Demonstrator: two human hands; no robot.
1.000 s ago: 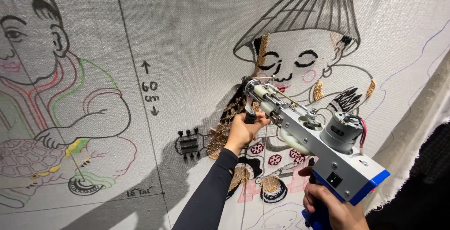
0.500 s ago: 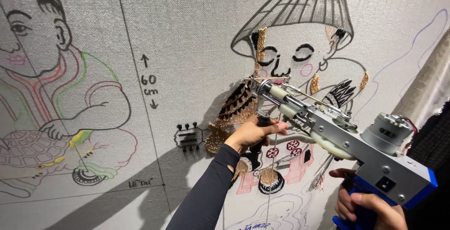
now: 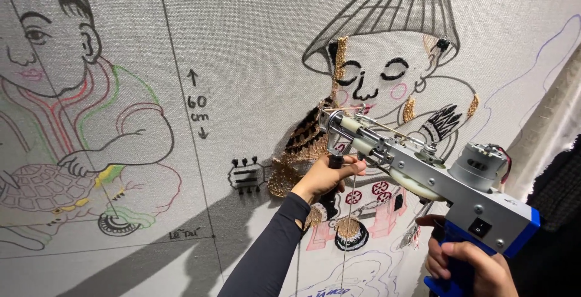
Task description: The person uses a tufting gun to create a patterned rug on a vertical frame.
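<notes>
Against the upright grey woven backing cloth (image 3: 242, 42), stretched like a wall and marked with black outline drawings, a silver metal tufting gun with a blue grip and blue rear corner (image 3: 423, 173) was held at a slant, its needle end high and to the left, its body running down to the right. The left hand (image 3: 327, 176), in a dark long sleeve, had its fingers (image 3: 351, 167) closed round the short black front handle under the gun's forward end. The right hand (image 3: 469, 267) was wrapped round the blue rear grip at the lower right, fingers closed — the thumb side was partly out of frame. The needle tip (image 3: 327, 118) lay at or just beside the cloth; actual contact could not be told. It stood near a tufted patch of brown and black yarn (image 3: 299, 148) beside the drawn figure in a conical hat (image 3: 387, 73). A thin pale yarn strand (image 3: 349, 212) hung down from the gun's front past the left wrist. To the far left of the cloth was a drawn child in red and green outline with a turtle (image 3: 72, 121) — well apart from both hands. A vertical measuring arrow (image 3: 196, 103) was pencilled between the two figures.
</notes>
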